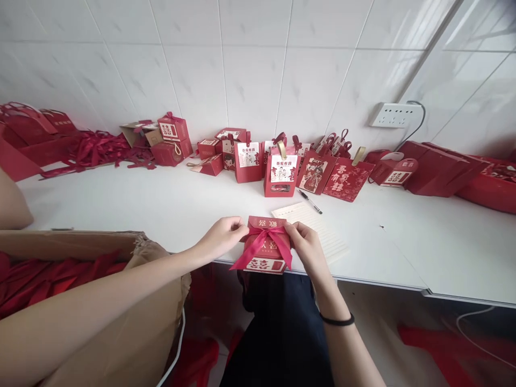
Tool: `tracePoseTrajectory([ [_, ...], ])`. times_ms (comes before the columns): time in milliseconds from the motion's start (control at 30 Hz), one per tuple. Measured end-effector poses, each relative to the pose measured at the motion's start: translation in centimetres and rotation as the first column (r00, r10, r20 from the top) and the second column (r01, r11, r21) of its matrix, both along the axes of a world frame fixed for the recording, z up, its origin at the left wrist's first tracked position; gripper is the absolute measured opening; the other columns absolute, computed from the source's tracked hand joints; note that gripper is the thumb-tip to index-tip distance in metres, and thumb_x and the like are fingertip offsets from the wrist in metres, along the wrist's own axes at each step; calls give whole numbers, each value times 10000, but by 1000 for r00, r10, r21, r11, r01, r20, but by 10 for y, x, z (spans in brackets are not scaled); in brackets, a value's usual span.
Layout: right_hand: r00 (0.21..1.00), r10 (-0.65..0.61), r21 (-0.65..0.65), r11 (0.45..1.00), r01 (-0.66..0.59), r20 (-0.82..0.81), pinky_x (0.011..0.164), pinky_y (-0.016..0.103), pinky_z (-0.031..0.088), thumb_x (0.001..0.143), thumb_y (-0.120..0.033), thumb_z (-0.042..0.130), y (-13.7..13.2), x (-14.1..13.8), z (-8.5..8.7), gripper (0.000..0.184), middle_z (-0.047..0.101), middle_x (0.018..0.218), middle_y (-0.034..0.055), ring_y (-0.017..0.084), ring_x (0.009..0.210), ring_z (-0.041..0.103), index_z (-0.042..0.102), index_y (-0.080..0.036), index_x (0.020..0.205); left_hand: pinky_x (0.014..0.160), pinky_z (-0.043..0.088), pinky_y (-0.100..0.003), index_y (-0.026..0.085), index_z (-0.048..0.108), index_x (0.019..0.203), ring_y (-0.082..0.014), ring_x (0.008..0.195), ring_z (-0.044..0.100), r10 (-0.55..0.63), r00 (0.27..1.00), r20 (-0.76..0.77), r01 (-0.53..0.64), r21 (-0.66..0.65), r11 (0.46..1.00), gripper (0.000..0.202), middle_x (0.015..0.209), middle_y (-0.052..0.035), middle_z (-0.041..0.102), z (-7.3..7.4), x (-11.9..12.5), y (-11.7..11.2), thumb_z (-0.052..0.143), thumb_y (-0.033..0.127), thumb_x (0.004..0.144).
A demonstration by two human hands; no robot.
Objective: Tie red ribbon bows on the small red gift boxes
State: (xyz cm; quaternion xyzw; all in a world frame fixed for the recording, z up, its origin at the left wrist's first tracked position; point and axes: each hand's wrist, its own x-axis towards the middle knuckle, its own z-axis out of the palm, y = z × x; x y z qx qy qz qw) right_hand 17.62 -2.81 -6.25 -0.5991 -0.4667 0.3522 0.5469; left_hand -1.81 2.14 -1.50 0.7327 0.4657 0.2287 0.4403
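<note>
A red gift box [266,221] with gold Chinese characters and a cream label lies at the table's front edge. Around it runs a crimson ribbon [258,245] tied in a bow, its two tails hanging down the front. My left hand [226,236] is closed in a pinch at the bow's left loop. On the other side, my right hand [303,237], with a black band on its wrist, pinches the right loop. The fingers partly cover the loop ends.
Behind the box lie a lined sheet [318,226] and a pen [310,202]. Several red gift boxes [248,161] stand along the wall under a power strip [395,115]. A ribbon pile [100,149] lies back left. A carton [133,312] of red ribbons sits at left, near another person's arm [12,207].
</note>
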Motion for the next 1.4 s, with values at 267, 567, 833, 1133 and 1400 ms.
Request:
tracePoseTrajectory([
  [267, 806, -304, 680, 715, -159, 508, 728, 321, 453, 853, -147, 545, -54, -22, 28, 67, 579, 855, 53, 180, 833, 553, 566, -159, 915, 886, 436, -362, 188, 544, 925, -200, 992, 526, -157, 979, -132, 199, 436, 878, 207, 1007, -44, 560, 29, 9, 5, 527, 231, 723],
  [567, 615, -306, 590, 737, -331, 727, 824, 335, 368, 926, -62, 443, -47, -63, -11, 251, 638, 997, 93, 190, 996, 561, 625, -137, 1081, 910, 432, -332, 195, 624, 786, -175, 993, 545, -320, 920, -227, 386, 379, 841, 119, 959, -30, 602, 17, 29, 10, 536, 266, 827],
  [833, 786, -293, 701, 674, -235, 545, 804, 336, 380, 914, -61, 503, -43, -66, -16, 173, 643, 823, 35, 149, 838, 599, 657, -137, 934, 918, 425, -318, 201, 637, 776, -164, 996, 541, -291, 945, -150, 327, 399, 856, 107, 973, -19, 594, 6, 27, 12, 570, 269, 826],
  [1133, 859, -226, 732, 643, -223, 460, 874, 343, 380, 897, -123, 570, -45, -63, -15, 143, 673, 766, -39, 118, 777, 628, 686, -206, 905, 902, 440, -305, 200, 619, 754, -150, 969, 552, -229, 973, -34, 227, 346, 910, 91, 974, -12, 569, -2, 32, 5, 588, 266, 809],
  [1400, 769, -118, 609, 690, -391, 628, 857, 336, 409, 909, -217, 574, -58, -38, 2, 98, 674, 826, -29, 137, 813, 624, 644, -209, 977, 917, 428, -334, 206, 613, 755, -171, 992, 539, -264, 962, -62, 269, 356, 895, 107, 960, -22, 581, 0, 33, 7, 573, 282, 819],
])
